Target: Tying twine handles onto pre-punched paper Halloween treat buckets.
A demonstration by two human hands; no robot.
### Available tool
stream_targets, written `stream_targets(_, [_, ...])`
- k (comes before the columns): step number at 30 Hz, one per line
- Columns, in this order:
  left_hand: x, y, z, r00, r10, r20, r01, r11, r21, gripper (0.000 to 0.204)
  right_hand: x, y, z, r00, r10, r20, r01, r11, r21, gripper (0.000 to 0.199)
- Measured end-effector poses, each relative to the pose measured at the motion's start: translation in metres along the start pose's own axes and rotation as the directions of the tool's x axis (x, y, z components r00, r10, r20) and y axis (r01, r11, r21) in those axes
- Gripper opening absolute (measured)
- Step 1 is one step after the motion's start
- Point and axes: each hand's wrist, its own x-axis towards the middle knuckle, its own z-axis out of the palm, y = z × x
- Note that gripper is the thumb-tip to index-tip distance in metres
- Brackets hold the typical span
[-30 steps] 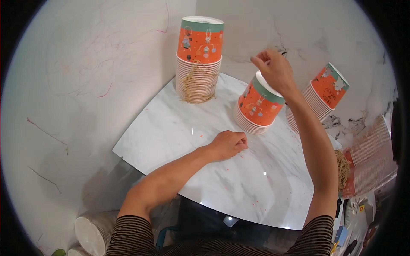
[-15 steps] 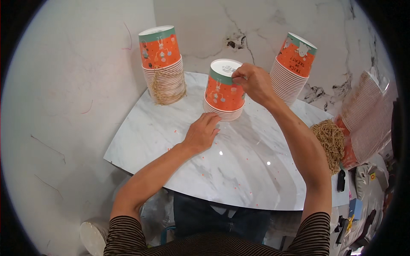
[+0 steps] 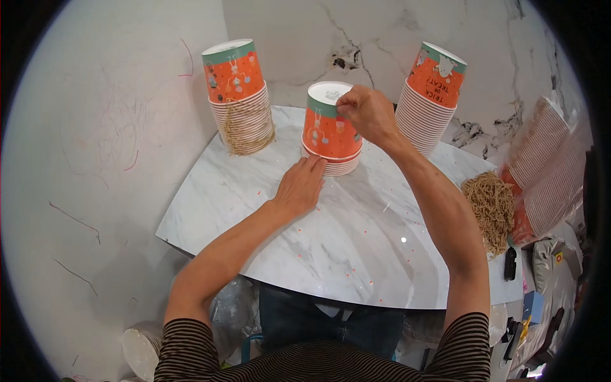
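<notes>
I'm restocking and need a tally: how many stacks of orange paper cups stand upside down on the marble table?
3: a left stack by the wall, a short middle stack under both hands, and a right stack. Bagged cups at far right aren't counted.

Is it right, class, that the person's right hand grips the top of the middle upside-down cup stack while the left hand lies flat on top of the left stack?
Not quite. In the head view the left hand rests on the marble table against the base of the middle cup stack, not on the left stack. The right hand does grip the middle stack's top.
</notes>
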Motion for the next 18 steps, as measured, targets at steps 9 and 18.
stream_targets(9, [0.011,0.001,0.002,1.0,-0.029,0.009,0.029,0.999,0.018,0.046,0.028,0.017,-0.061,0.948,0.231,-0.219,-0.119,0.895,0.429,0.02])
stream_targets(18, [0.03,0.06,-0.017,0.936,-0.077,-0.344,-0.005,0.973,-0.233,0.073,-0.122,0.079,-0.109,0.832,0.549,0.082,-0.24,0.223,0.945,0.021])
